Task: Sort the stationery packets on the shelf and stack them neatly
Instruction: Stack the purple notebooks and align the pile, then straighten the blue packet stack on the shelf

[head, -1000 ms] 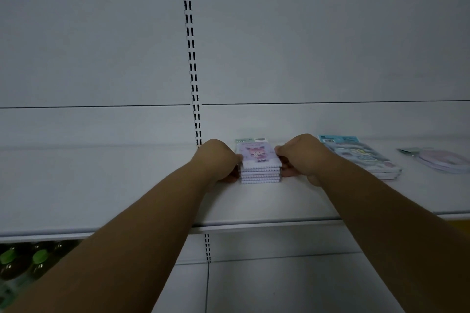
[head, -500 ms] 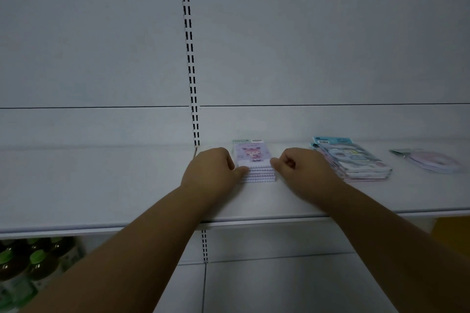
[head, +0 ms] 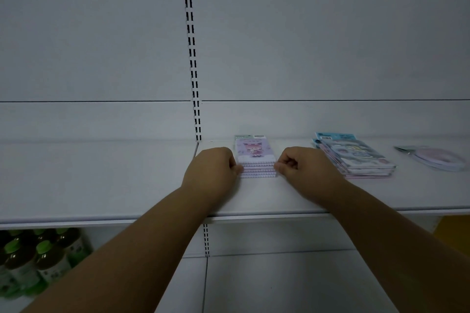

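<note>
Both fists curled: left hand (head: 212, 168) and right hand (head: 301, 166) press fingertips on opposite sides of the purple packet stack (head: 256, 161), squaring it mid-shelf (head: 101, 180). Likely light, stiff, slick wrap; layers may slide, so hold the side edges. Blue stack (head: 356, 157) lies to the right.

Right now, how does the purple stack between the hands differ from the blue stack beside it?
The purple stack looks narrower and squared up, with both hands at its sides; the blue stack looks wider, sits fanned and skewed, and is untouched. The left hand and right hand flank only the purple one. Both lie flat on the shelf.
</note>
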